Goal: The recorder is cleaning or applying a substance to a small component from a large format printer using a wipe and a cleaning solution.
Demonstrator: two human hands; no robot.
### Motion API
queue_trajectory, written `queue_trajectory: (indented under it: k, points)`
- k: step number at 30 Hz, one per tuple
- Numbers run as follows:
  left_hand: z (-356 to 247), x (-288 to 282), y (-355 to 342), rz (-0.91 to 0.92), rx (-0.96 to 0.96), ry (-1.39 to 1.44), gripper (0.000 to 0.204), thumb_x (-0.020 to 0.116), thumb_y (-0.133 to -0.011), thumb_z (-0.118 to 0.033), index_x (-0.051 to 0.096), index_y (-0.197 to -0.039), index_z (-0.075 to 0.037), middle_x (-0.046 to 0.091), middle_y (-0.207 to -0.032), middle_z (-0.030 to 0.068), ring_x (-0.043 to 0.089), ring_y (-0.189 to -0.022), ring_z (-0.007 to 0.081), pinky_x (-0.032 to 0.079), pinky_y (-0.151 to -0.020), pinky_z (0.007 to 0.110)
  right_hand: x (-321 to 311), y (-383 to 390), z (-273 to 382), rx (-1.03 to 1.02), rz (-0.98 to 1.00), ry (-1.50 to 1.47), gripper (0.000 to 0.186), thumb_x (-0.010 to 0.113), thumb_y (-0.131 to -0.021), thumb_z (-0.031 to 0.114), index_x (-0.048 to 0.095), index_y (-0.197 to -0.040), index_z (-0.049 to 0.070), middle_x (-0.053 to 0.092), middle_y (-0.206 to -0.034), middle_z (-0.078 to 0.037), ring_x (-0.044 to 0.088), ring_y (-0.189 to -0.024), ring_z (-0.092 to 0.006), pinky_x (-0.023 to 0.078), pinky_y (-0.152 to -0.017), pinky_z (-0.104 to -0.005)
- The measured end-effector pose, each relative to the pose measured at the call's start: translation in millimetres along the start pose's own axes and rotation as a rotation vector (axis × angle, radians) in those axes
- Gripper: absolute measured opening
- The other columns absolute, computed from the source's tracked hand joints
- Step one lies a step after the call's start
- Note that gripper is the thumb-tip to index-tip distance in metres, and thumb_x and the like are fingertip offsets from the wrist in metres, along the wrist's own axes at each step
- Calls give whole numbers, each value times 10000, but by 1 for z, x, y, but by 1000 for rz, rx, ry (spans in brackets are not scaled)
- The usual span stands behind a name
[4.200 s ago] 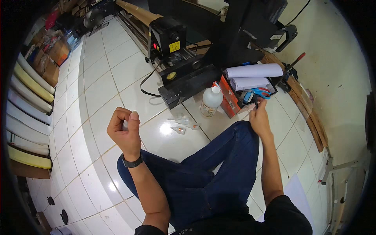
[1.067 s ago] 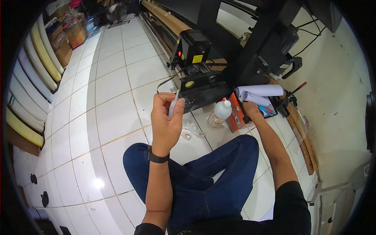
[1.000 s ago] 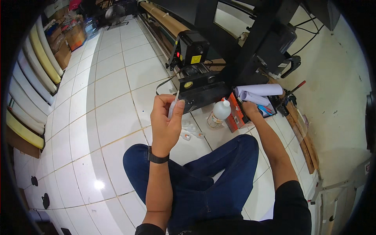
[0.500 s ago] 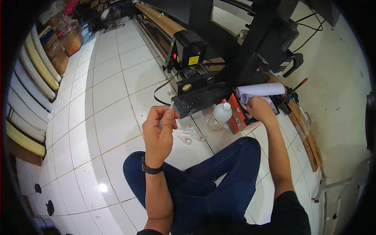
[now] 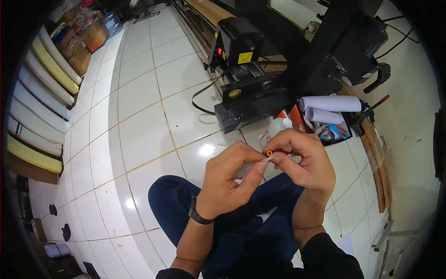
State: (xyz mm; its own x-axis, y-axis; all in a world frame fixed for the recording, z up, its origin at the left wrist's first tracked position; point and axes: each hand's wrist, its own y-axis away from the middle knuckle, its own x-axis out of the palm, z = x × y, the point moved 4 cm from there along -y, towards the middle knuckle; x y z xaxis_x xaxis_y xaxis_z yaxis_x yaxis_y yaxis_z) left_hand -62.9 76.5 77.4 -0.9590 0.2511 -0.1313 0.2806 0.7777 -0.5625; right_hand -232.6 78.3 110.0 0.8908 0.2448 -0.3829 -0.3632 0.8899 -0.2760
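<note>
A small clear tube (image 5: 251, 168) with an orange tip (image 5: 269, 153) is pinched between the left hand (image 5: 227, 181) and the right hand (image 5: 304, 160), above the lap. So slight a grip could let it slip to the tiled floor (image 5: 139, 125). Fingers hide most of it; it may be a syringe or applicator.

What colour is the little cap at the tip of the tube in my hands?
Orange-red: the small cap on the clear tube, best seen in the head view.
</note>
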Motion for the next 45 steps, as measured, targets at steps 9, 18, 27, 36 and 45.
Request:
queue_trajectory:
  k: [9, 18, 27, 36, 45]
  points:
    - [10, -2, -2, 14, -20, -33, 61, 663, -847, -26, 646, -898, 3, 645, -805, 96, 590, -698, 175, 451, -626, 275, 1, -3, -2, -52, -18, 92, 126, 677, -893, 48, 659, -1009, 2, 701, -808, -78, 701, -739, -145, 514, -647, -239]
    - [-3, -1, -2, 16, 23, -24, 69, 689, -830, -35, 656, -886, -12, 646, -796, 102, 610, -691, 202, 469, -628, 284, -2, 4, 8, -83, -41, 62, 121, 676, -900, 52, 663, -1002, -12, 703, -785, -77, 695, -720, -120, 493, -633, -212]
    - [-6, 0, 0, 12, 38, -18, 64, 686, -832, -34, 658, -886, -14, 645, -786, 100, 606, -679, 200, 467, -617, 284, 0, 10, 14, -96, -29, 151, 155, 646, -881, -5, 656, -1031, 31, 707, -842, -91, 729, -786, -199, 552, -658, -269]
    - [-4, 3, -5, 35, 42, -20, 70, 695, -824, -34, 655, -878, -14, 652, -793, 101, 612, -683, 202, 471, -623, 283, -5, 13, 17, -82, -48, 206, 173, 657, -872, 2, 655, -1043, 35, 704, -845, -95, 717, -743, -216, 538, -634, -283]
    - [3, -1, 2, 20, -13, 4, 79, 690, -819, -26, 658, -889, -7, 666, -804, 108, 637, -697, 205, 487, -642, 280, -1, 9, 9, -135, -82, 166, 158, 659, -864, -8, 668, -1017, 30, 698, -825, -88, 707, -715, -204, 519, -613, -269]
